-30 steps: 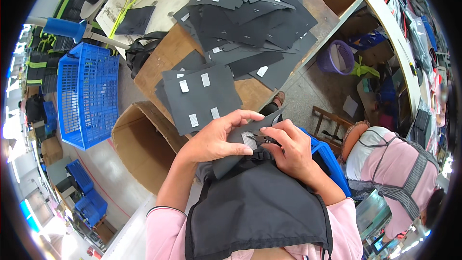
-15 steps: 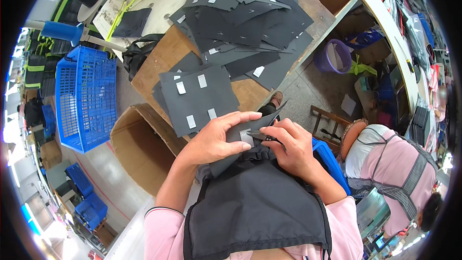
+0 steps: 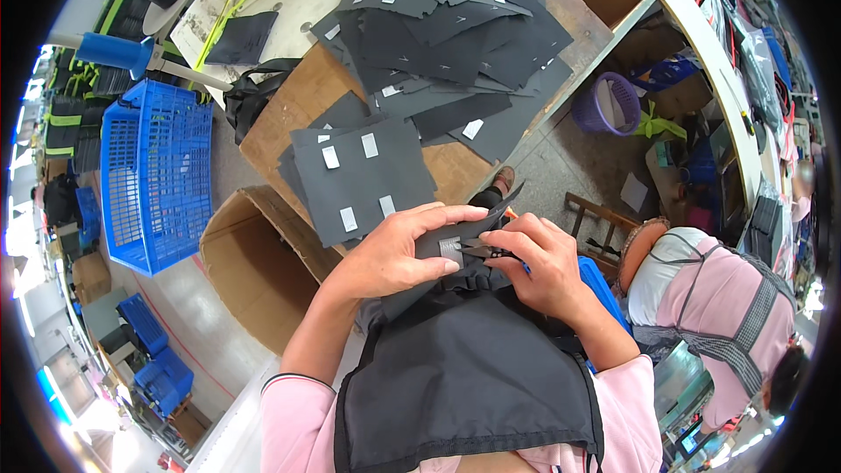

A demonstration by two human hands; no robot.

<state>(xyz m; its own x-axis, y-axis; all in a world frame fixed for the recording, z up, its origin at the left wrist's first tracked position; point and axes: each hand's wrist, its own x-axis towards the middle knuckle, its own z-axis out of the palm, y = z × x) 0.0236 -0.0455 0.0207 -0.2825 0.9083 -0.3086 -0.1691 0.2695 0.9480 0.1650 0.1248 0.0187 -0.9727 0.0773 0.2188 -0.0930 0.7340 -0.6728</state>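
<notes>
Over my lap, both hands pinch one dark grey fabric piece with a small pale tag.

I see the left hand pressing it flat from above, fingers closed on it, while the right hand grips its edge and a small dark tool I cannot identify. Below the wooden table stands a cardboard box, contents hidden; the blue crate beside it looks bare; the purple basket sits well apart.

Sewing workshop: cut fabric pieces piled on workbench
</notes>
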